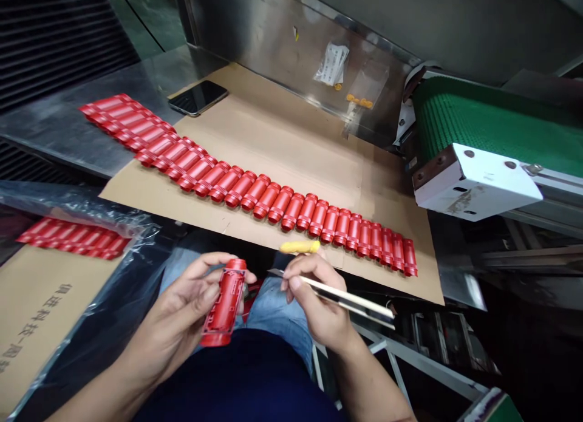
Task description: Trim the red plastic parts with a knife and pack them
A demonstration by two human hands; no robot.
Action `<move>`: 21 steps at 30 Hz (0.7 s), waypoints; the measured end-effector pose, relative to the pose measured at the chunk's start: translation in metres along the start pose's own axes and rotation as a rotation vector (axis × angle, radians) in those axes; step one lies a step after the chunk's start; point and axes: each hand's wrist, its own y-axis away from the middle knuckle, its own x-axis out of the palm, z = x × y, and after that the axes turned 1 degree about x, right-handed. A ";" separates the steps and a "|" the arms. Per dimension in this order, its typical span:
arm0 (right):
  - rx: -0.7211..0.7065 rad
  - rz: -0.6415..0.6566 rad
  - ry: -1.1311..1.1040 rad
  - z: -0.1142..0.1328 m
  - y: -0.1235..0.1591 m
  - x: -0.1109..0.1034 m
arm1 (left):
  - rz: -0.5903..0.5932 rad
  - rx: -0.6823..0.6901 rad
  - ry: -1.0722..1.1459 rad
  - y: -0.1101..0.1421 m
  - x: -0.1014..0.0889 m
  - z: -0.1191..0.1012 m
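My left hand (182, 306) is closed round a red metal tube (226, 303) with dark and light printed marks on its side. The tube stands nearly upright, tilted a little, over my lap. To its right, my right hand (319, 294) pinches a slim tool (350, 297) with a pale, long shaft and a thin dark tip pointing toward the tube. Tip and tube are apart. A short yellow piece (299, 246) shows just above my right fingers; I cannot tell its kind or whether the hand holds it. Beyond both hands, several similar red tubes (266, 199) lie side by side in a long row.
The row lies on a cardboard sheet (282, 130) covering a metal table. A phone (198, 98) rests at the back left. Small plastic bags (332, 64) lie behind. At right is a green conveyor belt (496, 118); at lower left, a plastic-lined carton (40, 300) holds more red tubes.
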 end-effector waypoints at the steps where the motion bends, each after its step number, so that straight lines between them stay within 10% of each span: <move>1: 0.130 0.029 -0.027 0.000 -0.002 -0.001 | -0.001 -0.060 0.002 0.000 0.002 -0.003; 5: 0.595 0.210 -0.280 -0.006 -0.009 0.008 | -0.018 -0.210 0.000 0.001 0.011 -0.010; 9: 0.712 0.216 -0.334 -0.008 -0.005 0.018 | -0.021 -0.094 0.067 0.001 0.010 -0.008; 13: 0.298 0.208 -0.057 -0.003 0.005 0.017 | -0.115 0.095 -0.036 -0.006 0.000 -0.002; 17: -0.329 0.151 0.240 0.002 0.009 0.010 | -0.108 -0.019 0.069 -0.014 -0.005 -0.001; 21: -0.492 0.221 0.135 -0.003 0.010 0.014 | -0.097 -0.111 0.130 -0.015 -0.005 0.003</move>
